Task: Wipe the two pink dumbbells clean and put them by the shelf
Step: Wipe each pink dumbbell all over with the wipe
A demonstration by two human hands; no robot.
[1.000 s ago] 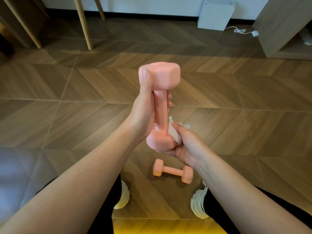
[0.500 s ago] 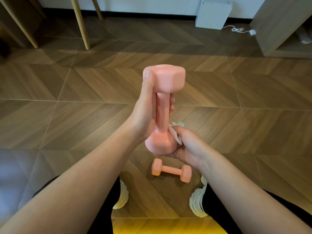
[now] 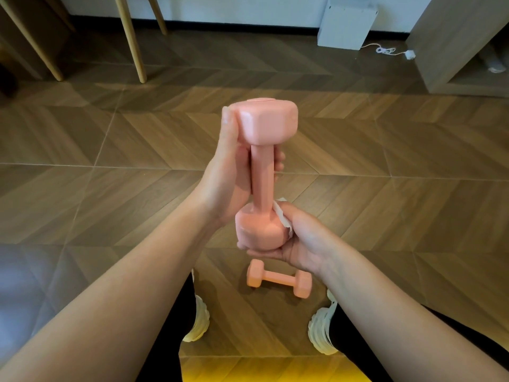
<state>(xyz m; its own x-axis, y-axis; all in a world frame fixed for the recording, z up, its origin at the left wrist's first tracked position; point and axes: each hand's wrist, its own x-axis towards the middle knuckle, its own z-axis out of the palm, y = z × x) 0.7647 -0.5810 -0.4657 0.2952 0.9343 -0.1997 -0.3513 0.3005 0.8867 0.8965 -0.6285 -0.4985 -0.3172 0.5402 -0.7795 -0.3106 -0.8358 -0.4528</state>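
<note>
Since the earlier frame, the right hand [image 3: 300, 241] has slid lower, from the junction of handle and lower head to beneath that head, and less of the white wipe [image 3: 281, 217] now shows. Held dumbbell [image 3: 263, 177]: pink, upright in mid-air at the centre of the view, above the floor [image 3: 110, 188]. Left hand [image 3: 228, 177]: clamped on the handle, its fingertips [image 3: 279, 161] emerging on the far side and its thumb lying straight up along the side of the upper head. The right hand cups the lower head from below, with its thumb pinching the crumpled wipe against the top of that head.

Second dumbbell [image 3: 278, 279]: pink, lying on its side on the floor directly under the hands, between the person's two pale shoes, one on the left [image 3: 197, 321] and one on the right [image 3: 321, 329], touching neither. The floor is brown wood-pattern tiling laid in chevrons.

Background, top right: wooden shelf unit [image 3: 451, 45], well apart from both dumbbells. Just beside it stands a white box [image 3: 347, 23] against the wall, with a white cable [image 3: 385, 49] trailing between the two. Top left: slanted wooden furniture legs [image 3: 132, 42].
</note>
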